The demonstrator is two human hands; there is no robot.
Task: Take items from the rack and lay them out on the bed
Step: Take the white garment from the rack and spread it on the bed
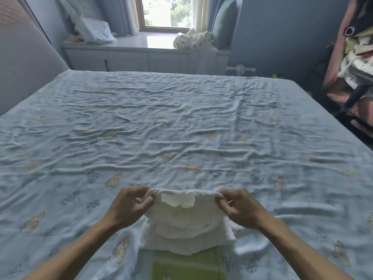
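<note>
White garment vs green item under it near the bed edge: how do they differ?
The white garment is held up at its top edge by the left hand and the right hand, one pinching each corner; the green item lies flat on the bed, untouched. The white garment is plain cream, while the green item is bright lime. The white garment overlaps the green item's far edge. Both are cloth.

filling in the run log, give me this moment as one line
left hand: grips garment's top left corner | right hand: grips top right corner | white garment: held stretched, hanging over bed | rack: still loaded, far right
</note>
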